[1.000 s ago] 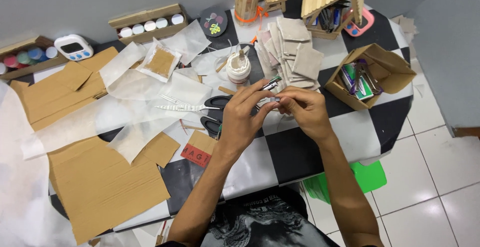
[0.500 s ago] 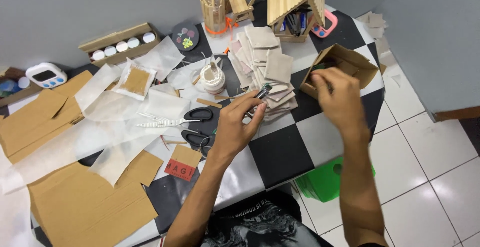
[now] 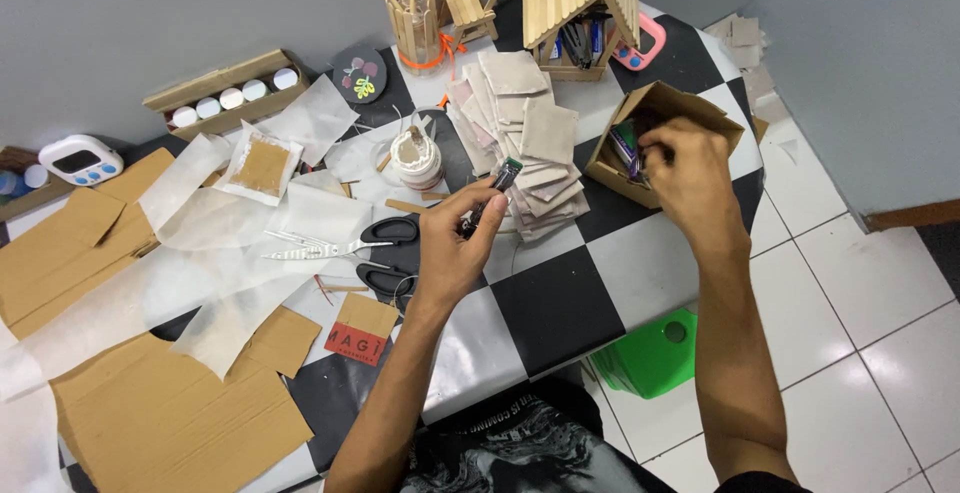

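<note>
The left hand (image 3: 455, 243) is hovering over the checkered desk (image 3: 560, 303), its fingers (image 3: 487, 215) pinching a small dark stick-shaped object (image 3: 497, 185) with a greenish tip, held tilted above the stack of square paper pieces (image 3: 530, 123). The right hand (image 3: 690, 168) is reaching into the open cardboard box (image 3: 625, 118) at the desk's right edge; its fingers are curling among the contents, and whether they are gripping anything cannot be told. Black-handled scissors (image 3: 375, 253) are lying just left of the left hand.
</note>
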